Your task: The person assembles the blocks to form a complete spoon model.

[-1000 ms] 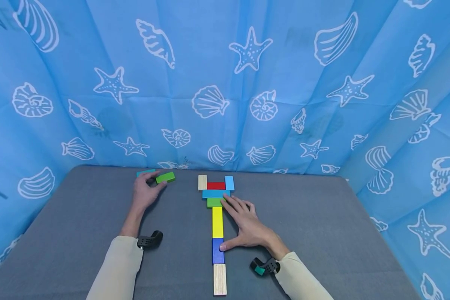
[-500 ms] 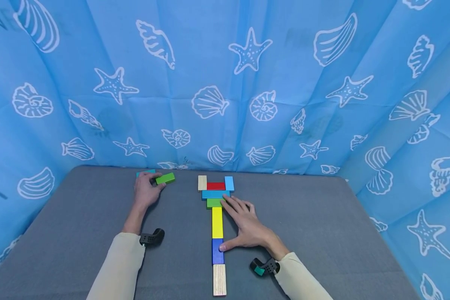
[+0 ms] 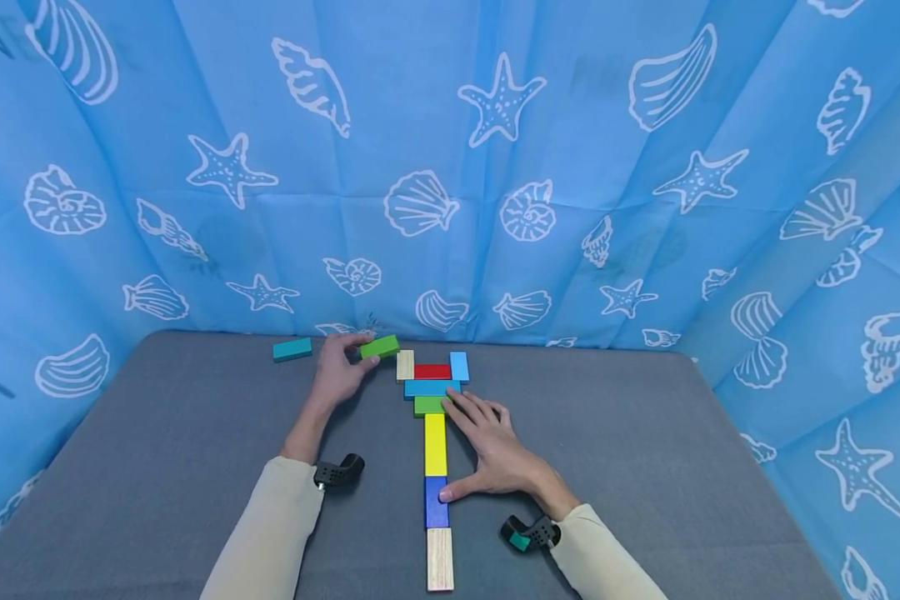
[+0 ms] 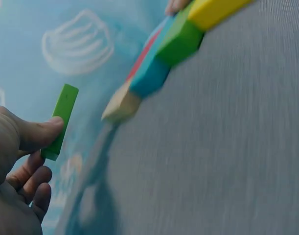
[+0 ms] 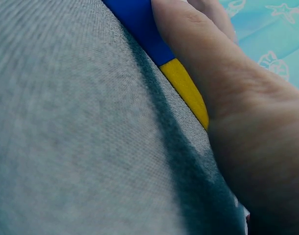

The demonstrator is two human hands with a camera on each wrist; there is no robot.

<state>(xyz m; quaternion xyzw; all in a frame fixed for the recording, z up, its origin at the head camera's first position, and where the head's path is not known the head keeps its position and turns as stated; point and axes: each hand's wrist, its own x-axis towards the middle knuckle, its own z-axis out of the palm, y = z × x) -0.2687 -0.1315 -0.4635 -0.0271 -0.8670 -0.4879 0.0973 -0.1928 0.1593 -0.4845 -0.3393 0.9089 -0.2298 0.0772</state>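
My left hand (image 3: 337,372) pinches a green block (image 3: 380,347) between thumb and fingers, just left of the pale wooden block (image 3: 405,365). In the left wrist view, this green block (image 4: 65,110) is held above the table. My right hand (image 3: 502,457) lies spread along the block figure. Its thumb touches the dark blue block (image 3: 436,510), and its fingertips reach the lower green block (image 3: 426,406) and the blue block (image 3: 426,388). The yellow block (image 3: 435,446) sits between thumb and fingers. A red block (image 3: 431,372) and a light blue block (image 3: 459,367) lie at the far end.
A teal block (image 3: 292,350) lies alone near the back left edge of the grey table (image 3: 607,442). Another wooden block (image 3: 440,560) ends the column nearest me. A blue shell-patterned curtain (image 3: 435,275) hangs right behind the table.
My left hand has lifted the green block and carried it right, toward the figure's far end. The teal block is now uncovered. My right hand has stayed put.
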